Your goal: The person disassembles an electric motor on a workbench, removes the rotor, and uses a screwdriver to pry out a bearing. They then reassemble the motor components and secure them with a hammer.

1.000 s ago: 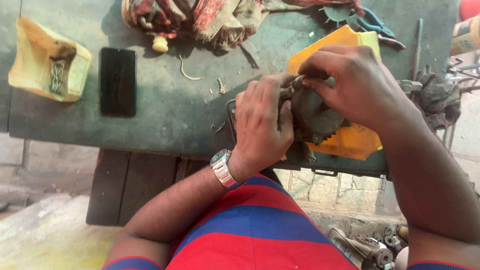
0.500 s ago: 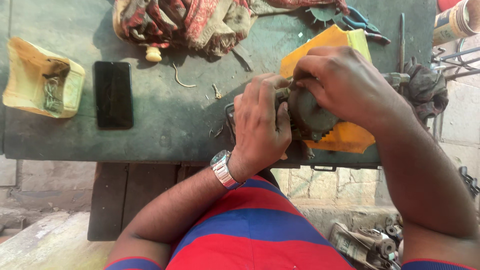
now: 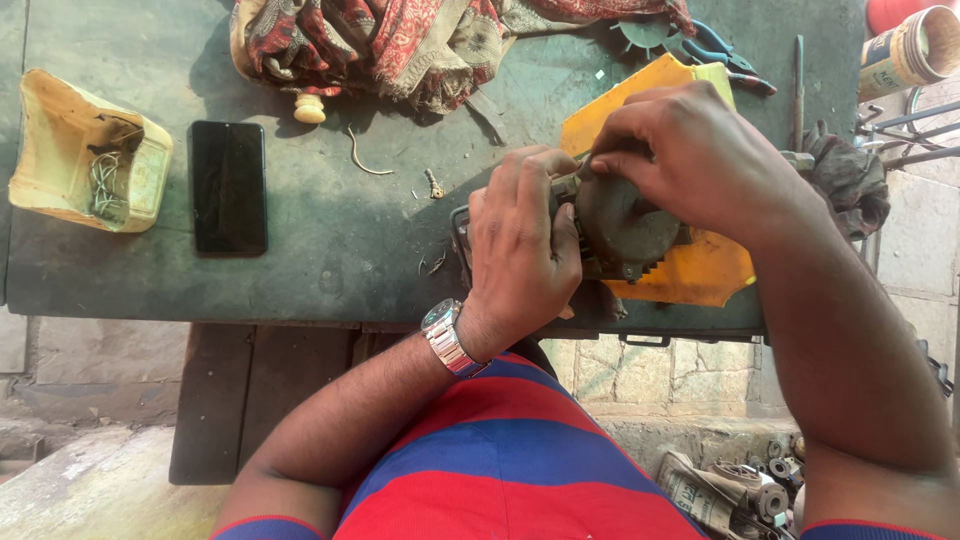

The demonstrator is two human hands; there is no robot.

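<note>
Both hands are wrapped up on one thing here: a dark grey, greasy motor part [image 3: 618, 222] sitting at the near edge of the green workbench [image 3: 330, 250], on top of a yellow plastic sheet [image 3: 690, 270]. The left hand [image 3: 520, 250] — steel watch [image 3: 450, 340] on the wrist — is closed around the part's left side, steadying it. The right hand [image 3: 690, 160] comes over the top with fingertips pinched on something small at the part's upper edge; can't tell what exactly.

Packaging-wise, top right corner has a cylindrical tin [image 3: 910, 50] lying on its side, cream body with a coloured label band, open end facing right. Far left there's a cut-open yellowish plastic container [image 3: 60, 130] with a tangle of thin wire [image 3: 100, 185] inside. Just beside it, a black phone [image 3: 228, 187] lies face-up, screen dark.

Along the back edge — a bunched red patterned cloth [image 3: 400, 40], blue-handled pliers [image 3: 725, 55] and a dark rag [image 3: 848, 180] off to the right.
</note>
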